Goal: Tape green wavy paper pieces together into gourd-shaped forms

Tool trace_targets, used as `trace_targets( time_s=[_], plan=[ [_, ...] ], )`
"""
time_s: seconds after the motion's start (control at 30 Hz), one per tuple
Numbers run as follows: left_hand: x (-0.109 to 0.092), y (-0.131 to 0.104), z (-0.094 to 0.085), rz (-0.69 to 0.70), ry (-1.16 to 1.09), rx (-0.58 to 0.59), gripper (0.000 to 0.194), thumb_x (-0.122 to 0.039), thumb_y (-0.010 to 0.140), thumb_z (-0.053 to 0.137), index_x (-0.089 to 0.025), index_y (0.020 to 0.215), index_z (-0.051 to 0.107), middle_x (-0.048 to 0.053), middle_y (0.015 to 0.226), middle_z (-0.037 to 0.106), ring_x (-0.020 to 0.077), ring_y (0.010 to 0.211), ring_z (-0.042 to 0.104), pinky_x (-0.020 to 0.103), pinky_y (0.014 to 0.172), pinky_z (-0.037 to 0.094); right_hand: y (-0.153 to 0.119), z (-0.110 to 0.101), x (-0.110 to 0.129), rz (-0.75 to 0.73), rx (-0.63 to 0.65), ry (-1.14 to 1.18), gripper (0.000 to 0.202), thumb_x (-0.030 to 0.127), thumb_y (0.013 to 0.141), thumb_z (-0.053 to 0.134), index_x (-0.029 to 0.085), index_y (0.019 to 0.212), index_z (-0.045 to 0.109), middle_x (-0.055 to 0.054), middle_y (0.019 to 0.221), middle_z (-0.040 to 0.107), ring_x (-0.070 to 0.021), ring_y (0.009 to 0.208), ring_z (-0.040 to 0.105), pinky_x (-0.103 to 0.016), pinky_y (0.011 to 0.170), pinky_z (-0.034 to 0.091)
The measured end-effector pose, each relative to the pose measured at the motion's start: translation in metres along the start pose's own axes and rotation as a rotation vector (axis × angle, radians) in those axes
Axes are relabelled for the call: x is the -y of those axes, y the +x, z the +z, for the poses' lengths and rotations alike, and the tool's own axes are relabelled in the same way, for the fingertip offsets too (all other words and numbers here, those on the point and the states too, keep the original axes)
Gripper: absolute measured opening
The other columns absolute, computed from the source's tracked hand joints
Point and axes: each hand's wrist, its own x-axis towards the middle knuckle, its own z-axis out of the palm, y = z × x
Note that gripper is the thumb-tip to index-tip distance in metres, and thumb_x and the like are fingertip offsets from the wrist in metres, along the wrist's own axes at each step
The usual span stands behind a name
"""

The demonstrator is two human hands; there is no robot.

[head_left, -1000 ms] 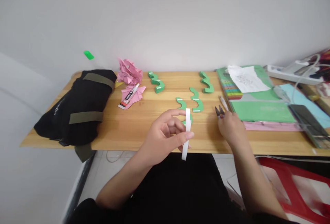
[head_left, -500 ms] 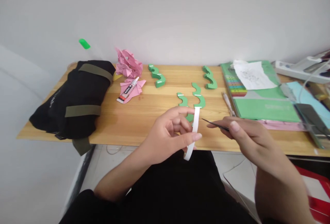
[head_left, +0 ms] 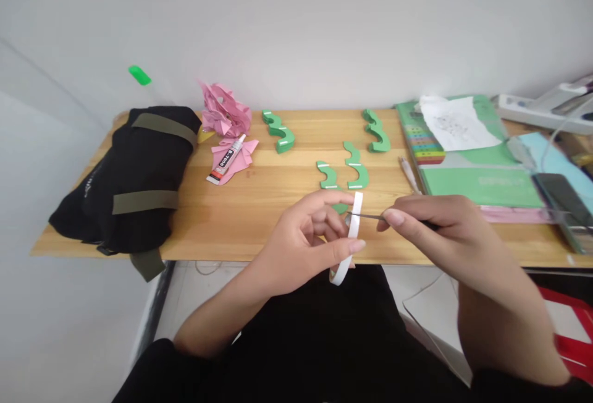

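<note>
A roll of narrow white tape (head_left: pixel 344 266) is upright in my left hand (head_left: pixel 301 245), pinched between thumb and fingers near the table's front edge. My right hand (head_left: pixel 447 233) grips a thin dark pointed tool (head_left: pixel 367 216), whose kind I cannot make out. Its tip lies across the upper part of the tape, apparently touching it. Just beyond my left hand are flat green wavy pieces (head_left: pixel 358 174) with white strips on them; one nearby green piece (head_left: pixel 328 175) is partly hidden by my fingers.
Thicker green wavy pieces (head_left: pixel 280 133) stand farther back, another green stack (head_left: pixel 377 132) to their right. Left are a glue tube (head_left: pixel 227 159), crumpled pink paper (head_left: pixel 225 111) and a black bag (head_left: pixel 143 180). Right are a white pen (head_left: pixel 409 174), green folder (head_left: pixel 482 190) and phone (head_left: pixel 558 196).
My right hand has moved left, bringing the tool's tip from beside the tape onto it. My left hand still holds the roll in nearly the same place. The view has shifted slightly.
</note>
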Motion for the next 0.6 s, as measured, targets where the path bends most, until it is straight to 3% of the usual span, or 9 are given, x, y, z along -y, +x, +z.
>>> trace_targets(
  time_s=[0.23, 0.3, 0.37, 0.47, 0.53, 0.6],
  plan=[
    [0.003, 0.008, -0.003, -0.038, -0.100, -0.006, 0.042, -0.019, 0.076, 0.074, -0.023, 0.113, 0.054, -0.007, 0.068, 0.057, 0.0099, 0.054, 0.064, 0.020, 0.049, 0.055, 0.010, 0.007, -0.007, 0.008, -0.021, -0.024, 0.055, 0.052, 0.092, 0.048, 0.017, 0.049, 0.042, 0.005, 0.049, 0.030, -0.0066, 0.047, 0.029, -0.024, 0.045, 0.025],
    [0.002, 0.012, -0.006, -0.038, -0.105, -0.021, 0.048, -0.021, 0.075, 0.075, -0.024, 0.118, 0.052, -0.007, 0.068, 0.057, 0.0094, 0.054, 0.064, 0.020, 0.050, 0.055, 0.016, 0.010, -0.010, 0.014, -0.030, -0.061, 0.057, 0.054, 0.092, 0.047, 0.017, 0.049, 0.044, 0.004, 0.047, 0.032, -0.0068, 0.046, 0.030, -0.023, 0.045, 0.025],
    [0.002, 0.013, -0.013, -0.014, -0.042, -0.084, 0.055, -0.024, 0.074, 0.075, -0.025, 0.123, 0.050, -0.007, 0.070, 0.058, 0.0092, 0.054, 0.063, 0.020, 0.050, 0.054, 0.021, 0.011, -0.016, 0.038, -0.048, -0.121, 0.056, 0.055, 0.093, 0.043, 0.018, 0.053, 0.053, 0.002, 0.047, 0.044, -0.0078, 0.045, 0.038, -0.023, 0.046, 0.028],
    [0.006, 0.012, -0.041, 0.035, 0.286, -0.322, 0.057, -0.029, 0.077, 0.071, -0.026, 0.130, 0.047, -0.005, 0.073, 0.059, 0.0112, 0.057, 0.062, 0.024, 0.053, 0.052, 0.026, 0.011, -0.032, 0.132, -0.151, -0.154, 0.054, 0.057, 0.093, 0.041, 0.018, 0.063, 0.066, -0.003, 0.057, 0.063, -0.0119, 0.050, 0.053, -0.024, 0.049, 0.036],
    [0.013, 0.010, -0.067, 0.051, 0.657, -0.482, 0.058, -0.027, 0.080, 0.067, -0.027, 0.134, 0.046, -0.002, 0.075, 0.062, 0.0151, 0.062, 0.063, 0.027, 0.056, 0.051, 0.027, 0.011, -0.047, 0.205, -0.228, -0.107, 0.055, 0.059, 0.091, 0.042, 0.019, 0.065, 0.070, -0.003, 0.056, 0.065, -0.0137, 0.050, 0.057, -0.025, 0.049, 0.040],
    [0.022, 0.010, -0.091, -0.001, 0.926, -0.514, 0.055, -0.025, 0.083, 0.062, -0.027, 0.136, 0.046, 0.000, 0.074, 0.064, 0.0184, 0.062, 0.064, 0.032, 0.058, 0.051, 0.027, 0.012, -0.062, 0.259, -0.262, -0.051, 0.056, 0.061, 0.090, 0.043, 0.020, 0.065, 0.072, -0.002, 0.051, 0.062, -0.0143, 0.047, 0.055, -0.025, 0.047, 0.040]
  ],
)
